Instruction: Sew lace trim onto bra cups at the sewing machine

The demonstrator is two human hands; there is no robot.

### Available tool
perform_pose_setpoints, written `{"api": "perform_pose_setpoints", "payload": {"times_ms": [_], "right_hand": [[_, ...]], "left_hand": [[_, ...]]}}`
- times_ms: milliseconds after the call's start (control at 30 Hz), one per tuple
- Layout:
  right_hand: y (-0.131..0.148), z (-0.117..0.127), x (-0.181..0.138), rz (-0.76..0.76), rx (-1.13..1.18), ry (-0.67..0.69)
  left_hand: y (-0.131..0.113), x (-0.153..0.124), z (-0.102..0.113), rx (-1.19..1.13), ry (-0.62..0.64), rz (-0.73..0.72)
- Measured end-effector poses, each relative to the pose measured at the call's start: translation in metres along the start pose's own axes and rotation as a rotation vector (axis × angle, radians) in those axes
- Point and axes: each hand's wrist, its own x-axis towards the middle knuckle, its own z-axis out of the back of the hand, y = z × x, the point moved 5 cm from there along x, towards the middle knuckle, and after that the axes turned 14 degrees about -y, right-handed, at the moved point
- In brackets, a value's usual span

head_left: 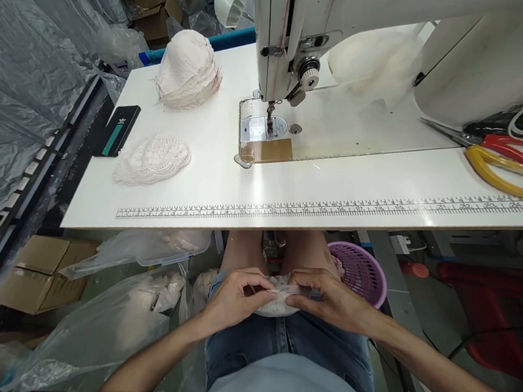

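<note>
Over my lap, a small white lace fabric piece [276, 306] is stretched between both hands. My left hand [241, 297] pinches its left edge between thumb and fingers. On the other side, my right hand [319, 294] grips the right edge, thumb on top. The fingers cover parts of the fabric, so its full shape is hidden. Above on the white table stands a sewing machine [271, 121], its needle over the metal plate. Left of it sit a stack of white cup-shaped fabric pieces [185, 72] and a flat lace piece [153, 158].
A phone [118, 130] lies near the table's left edge. Scissors with red and yellow handles [504, 158] rest at the right. A ruler strip [315, 207] runs along the front edge. Below are a purple basket [375, 277], plastic bags [97, 322] and a cardboard box [40, 275].
</note>
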Motion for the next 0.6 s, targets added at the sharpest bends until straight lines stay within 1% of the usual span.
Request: {"api": "perform_pose_setpoints", "payload": {"times_ms": [33, 100, 167, 200, 267, 333, 367, 433, 500, 567, 600], "right_hand": [[0.003, 0.002, 0.000, 0.041, -0.060, -0.042], [0.012, 0.008, -0.002, 0.118, -0.176, -0.182], [0.021, 0.012, -0.007, 0.170, -0.235, -0.341], [0.024, 0.012, -0.009, 0.179, -0.232, -0.398], [0.028, 0.005, -0.010, 0.172, -0.176, -0.427], [0.029, -0.005, -0.007, 0.155, -0.095, -0.411], [0.029, -0.009, -0.004, 0.150, -0.061, -0.413], [0.026, -0.011, 0.002, 0.136, -0.014, -0.447], [0.021, -0.008, 0.006, 0.113, 0.002, -0.491], [0.015, -0.002, 0.009, 0.077, 0.022, -0.497], [0.011, 0.002, 0.010, 0.045, 0.040, -0.485]], "left_hand": [[-0.003, 0.000, 0.002, 0.035, -0.016, -0.047], [-0.007, 0.001, 0.006, 0.095, -0.067, -0.103], [-0.008, 0.004, 0.009, 0.123, -0.148, -0.104], [-0.007, 0.006, 0.010, 0.113, -0.186, -0.079], [-0.002, 0.011, 0.006, 0.031, -0.215, 0.026], [0.002, 0.016, -0.002, -0.091, -0.191, 0.132], [0.002, 0.017, -0.006, -0.151, -0.177, 0.155], [-0.003, 0.020, -0.012, -0.261, -0.141, 0.118], [-0.011, 0.018, -0.012, -0.355, -0.084, 0.063], [-0.015, 0.014, -0.008, -0.380, -0.019, 0.046], [-0.015, 0.013, -0.004, -0.344, -0.019, 0.040]]}}
